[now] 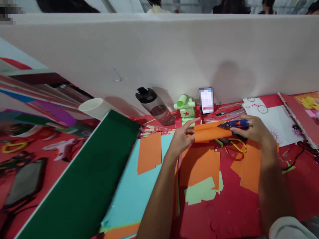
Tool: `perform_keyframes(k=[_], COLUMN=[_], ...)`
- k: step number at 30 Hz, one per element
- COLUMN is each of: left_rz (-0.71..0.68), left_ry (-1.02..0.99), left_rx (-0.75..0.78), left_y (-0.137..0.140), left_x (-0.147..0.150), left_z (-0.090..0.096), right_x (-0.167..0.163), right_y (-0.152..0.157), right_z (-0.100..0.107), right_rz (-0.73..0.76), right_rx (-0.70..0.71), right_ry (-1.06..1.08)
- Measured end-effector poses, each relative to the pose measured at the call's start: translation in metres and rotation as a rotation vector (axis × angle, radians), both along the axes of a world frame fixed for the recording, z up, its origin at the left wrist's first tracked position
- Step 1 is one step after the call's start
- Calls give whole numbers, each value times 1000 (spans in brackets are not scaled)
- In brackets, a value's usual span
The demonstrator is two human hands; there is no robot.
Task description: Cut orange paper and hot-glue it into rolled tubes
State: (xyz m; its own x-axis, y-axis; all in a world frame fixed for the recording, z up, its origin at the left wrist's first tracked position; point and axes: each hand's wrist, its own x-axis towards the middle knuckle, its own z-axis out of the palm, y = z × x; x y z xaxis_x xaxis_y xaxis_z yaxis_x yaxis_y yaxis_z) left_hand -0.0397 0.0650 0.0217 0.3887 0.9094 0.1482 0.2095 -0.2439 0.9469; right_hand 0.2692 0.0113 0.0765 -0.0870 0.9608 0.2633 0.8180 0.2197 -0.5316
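Observation:
My left hand pinches the left end of a folded strip of orange paper, held above the table. In my right hand is a dark blue glue gun, its tip pointing left at the paper's upper side. Scissors with red and yellow handles lie just below the paper. Under my hands are orange sheets and a torn light green scrap. More orange strips lie beside my right forearm. A light green paper model with a red star stands behind my left hand.
A clear bottle with black lid and a lit phone stand by the white partition. A green board slants at left beside blue paper and a white cup. A black cable lies right.

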Motion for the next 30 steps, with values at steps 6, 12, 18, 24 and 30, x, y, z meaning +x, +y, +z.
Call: perform_keyframes(k=[6, 12, 18, 24, 30], left_rz=[-7, -3, 40, 37, 23], left_ry=[35, -3, -15, -36, -31], left_rx=[52, -26, -7, -35, -5], left_y=[-1, 0, 4, 3, 2], left_x=[4, -1, -5, -5, -2], left_z=[-1, -1, -5, -4, -2], right_x=[-23, -3, 15, 11, 3], right_y=[0, 0, -8, -4, 0], right_z=[9, 1, 3, 2, -2], right_rz=[113, -9, -28, 26, -13], right_rx=[0, -13, -125, -75, -30], right_ry=[-37, -2, 218, 187, 88])
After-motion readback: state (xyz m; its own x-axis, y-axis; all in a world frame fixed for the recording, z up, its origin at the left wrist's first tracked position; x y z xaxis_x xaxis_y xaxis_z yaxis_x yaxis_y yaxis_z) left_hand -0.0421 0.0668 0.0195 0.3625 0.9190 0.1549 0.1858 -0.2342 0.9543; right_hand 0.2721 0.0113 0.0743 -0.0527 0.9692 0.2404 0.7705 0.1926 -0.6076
